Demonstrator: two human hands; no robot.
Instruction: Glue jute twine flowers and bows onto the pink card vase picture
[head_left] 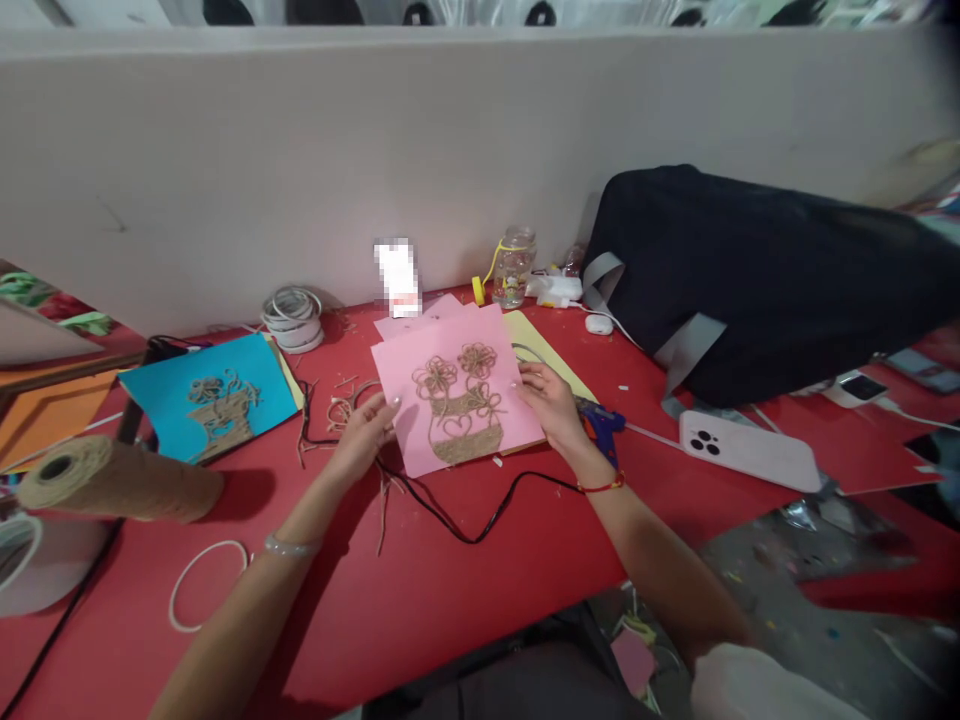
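A glass jar (pixel 514 268) with a yellow cord at its neck stands against the pale partition on a red worktable (pixel 442 610); from my remote view I cannot make out what is inside it. Beside it, a black bag (pixel 750 290) with grey straps lies slumped against the same wall.

At centre, a pink card (pixel 457 385) bearing a jute-twine flower vase lies tilted across a yellow card (pixel 544 350), held between the person's two hands. The left hand (pixel 361 437) is open, its fingertips (pixel 390 402) at the pink card's left edge. The right hand (pixel 551 402) is also open, its fingers (pixel 525 375) at the right edge. I cannot tell whether either hand is pinching or only touching.

Loose jute scraps (pixel 345 408) and a black cord (pixel 465 518) lie just left of and below the pink card, and a blue glue gun (pixel 604 425) sits just beyond the right hand. To the left are a blue card with a twine design (pixel 210 400) and a jute spool (pixel 112 480). A coil of white cable (pixel 292 318) rests by the wall, and a phone in a pale case (pixel 750 450) lies to the right.
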